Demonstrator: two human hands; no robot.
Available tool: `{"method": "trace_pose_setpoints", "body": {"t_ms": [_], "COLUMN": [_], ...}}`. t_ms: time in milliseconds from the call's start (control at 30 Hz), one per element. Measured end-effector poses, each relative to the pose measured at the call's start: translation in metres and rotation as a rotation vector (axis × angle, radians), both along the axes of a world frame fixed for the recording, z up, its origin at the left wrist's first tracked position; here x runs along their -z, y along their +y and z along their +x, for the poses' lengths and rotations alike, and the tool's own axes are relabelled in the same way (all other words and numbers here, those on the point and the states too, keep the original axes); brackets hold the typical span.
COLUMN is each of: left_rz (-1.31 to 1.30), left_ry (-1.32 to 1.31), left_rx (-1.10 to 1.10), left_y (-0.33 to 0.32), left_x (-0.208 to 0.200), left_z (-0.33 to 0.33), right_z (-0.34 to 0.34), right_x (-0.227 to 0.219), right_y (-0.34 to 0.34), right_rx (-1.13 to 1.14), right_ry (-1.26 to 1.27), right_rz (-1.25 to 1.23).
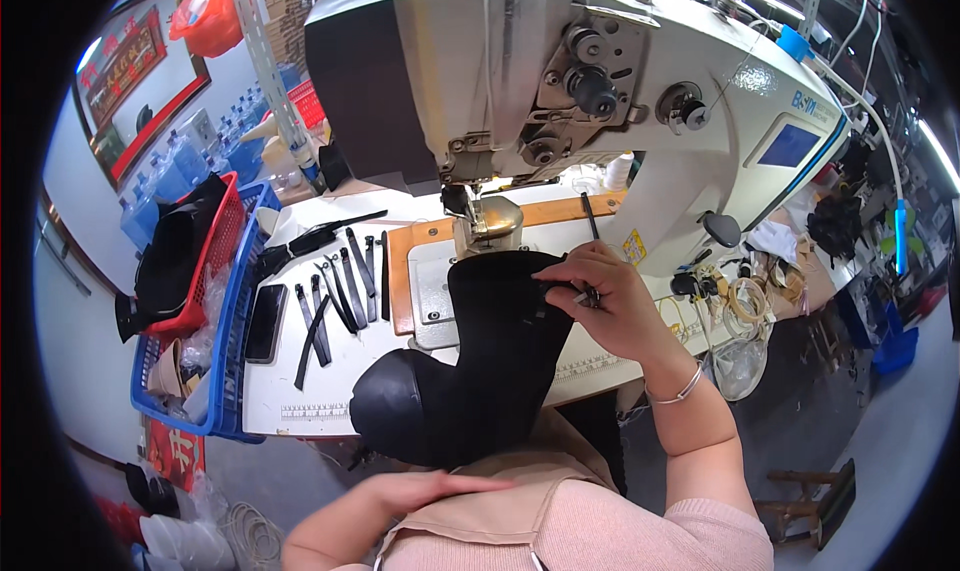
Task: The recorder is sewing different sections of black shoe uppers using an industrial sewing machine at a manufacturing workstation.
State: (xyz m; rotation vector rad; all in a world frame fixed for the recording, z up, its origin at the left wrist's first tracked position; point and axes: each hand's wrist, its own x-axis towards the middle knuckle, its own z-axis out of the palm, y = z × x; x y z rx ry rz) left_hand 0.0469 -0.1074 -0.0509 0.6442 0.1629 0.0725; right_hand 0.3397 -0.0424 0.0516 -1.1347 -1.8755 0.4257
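A black boot (505,361) lies over the front of the sewing machine's bed, its rounded toe (388,406) to the left and its shaft reaching up toward the needle area (462,201). My right hand (600,301) is closed at the shaft's right edge, thumb and forefinger pinching it. A small dark metallic piece shows among its fingers, too small to name. Below the boot, my left hand (450,486) rests against the beige apron (490,516) with its fingers stretched out flat, holding nothing. Several black straps (350,276) with small fittings lie on the table to the boot's left.
The white sewing machine (690,171) arches over the work. A phone (266,323) sits near the table's left edge, beside a blue crate (232,396) and a red basket (205,281). Tape rolls (747,299) and clutter lie at right; a stool (815,506) stands lower right.
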Motion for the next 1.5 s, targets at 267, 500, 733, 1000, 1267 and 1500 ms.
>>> {"method": "trace_pose_setpoints", "body": {"t_ms": [267, 500, 733, 1000, 1267, 1500], "left_rz": [1.527, 1.796, 1.256, 1.05, 0.987, 1.619], "left_ry": [0.634, 0.561, 0.343, 0.277, 0.558, 0.338], "left_rx": [-0.776, -0.944, -1.043, -1.147, -0.842, -1.137], "left_y": [0.07, 0.081, 0.06, 0.034, -0.008, 0.053], "left_x": [-0.111, -0.092, -0.063, -0.027, 0.025, -0.084], "left_z": [0.06, 0.108, 0.116, 0.136, 0.102, 0.044], "right_z": [-0.007, -0.008, -0.01, -0.021, -0.004, -0.011], "right_x": [0.001, 0.004, -0.004, 0.031, 0.033, 0.019], "right_y": [0.0, -0.008, -0.009, -0.026, -0.006, 0.023], "right_rx": [0.015, 0.015, 0.036, 0.183, 0.123, -0.135], "right_ry": [-0.031, -0.025, -0.219, -0.188, -0.221, -0.167], "right_rz": [0.075, 0.103, -0.065, 0.296, 0.368, 0.333]}}
